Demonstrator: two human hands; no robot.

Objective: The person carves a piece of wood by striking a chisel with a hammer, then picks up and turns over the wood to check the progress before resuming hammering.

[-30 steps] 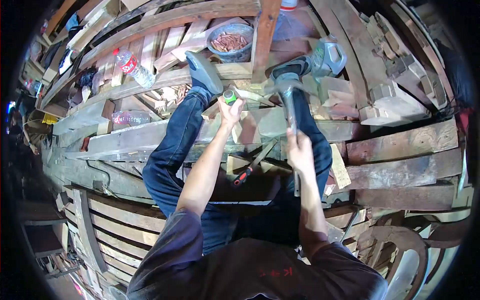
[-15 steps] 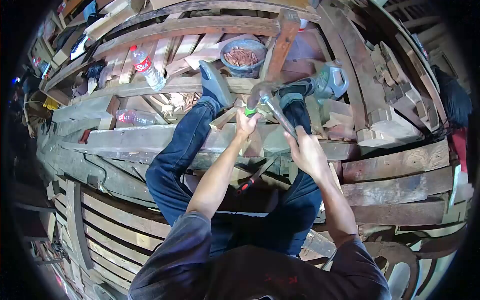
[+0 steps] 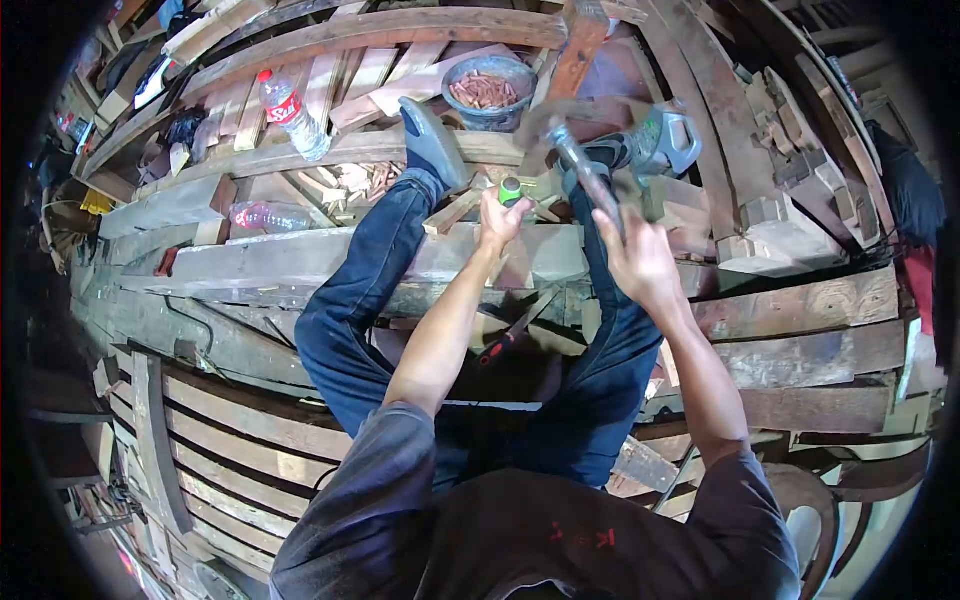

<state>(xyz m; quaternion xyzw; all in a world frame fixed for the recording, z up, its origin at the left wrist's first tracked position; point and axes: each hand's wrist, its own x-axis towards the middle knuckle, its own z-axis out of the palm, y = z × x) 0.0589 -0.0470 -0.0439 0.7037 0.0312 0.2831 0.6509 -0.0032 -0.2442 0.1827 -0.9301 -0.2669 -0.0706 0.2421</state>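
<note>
My left hand [image 3: 500, 222] is wrapped round a green-handled tool [image 3: 511, 190] held upright over the thick wooden beam [image 3: 430, 252]; the tool's lower end is hidden. My right hand [image 3: 636, 252] grips a hammer [image 3: 585, 165], whose head is blurred, up and to the right of the green handle and apart from it. Between my legs lies a tool with a red and black handle [image 3: 497, 348]. Wood chips [image 3: 365, 183] lie beyond the beam, beside my left shoe.
A bucket of small wood pieces [image 3: 487, 92] stands ahead. Two plastic bottles [image 3: 292, 118] [image 3: 270, 216] are at the left, and a clear jug [image 3: 668, 142] is near my right foot. Stacked wood blocks [image 3: 785, 235] are at the right, slatted planks [image 3: 250, 440] at lower left.
The hammer has lifted off the green handle and moved up and to the right with my right hand. My left hand still holds the green handle, its top now showing.
</note>
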